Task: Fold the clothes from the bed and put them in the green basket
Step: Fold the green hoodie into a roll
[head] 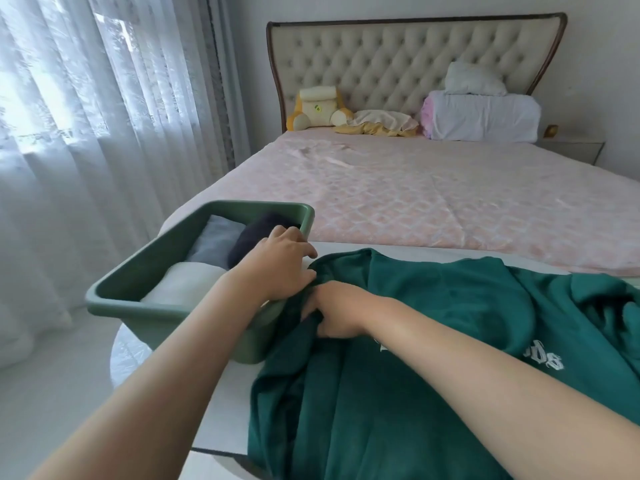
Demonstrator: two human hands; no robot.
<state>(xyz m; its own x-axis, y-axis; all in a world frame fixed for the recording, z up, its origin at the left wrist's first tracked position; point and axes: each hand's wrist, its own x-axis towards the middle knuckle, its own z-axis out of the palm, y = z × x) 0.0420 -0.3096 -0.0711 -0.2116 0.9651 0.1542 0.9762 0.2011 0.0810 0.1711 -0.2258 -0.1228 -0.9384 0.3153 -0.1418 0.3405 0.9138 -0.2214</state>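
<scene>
While three folded pieces [214,242] already sat in the green basket [138,315], the green sweatshirt [433,323] lay unfolded just beside it. The right hand [334,315] gripped its edge; the left hand [277,261] met it, hold unclear.

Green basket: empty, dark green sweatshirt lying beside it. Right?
No, not empty: the head view shows the green basket holding a folded grey piece, a dark piece and a white piece. The dark green sweatshirt does lie beside it.

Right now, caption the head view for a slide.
Right hand grips a green sweatshirt; left hand at the green basket.
</scene>
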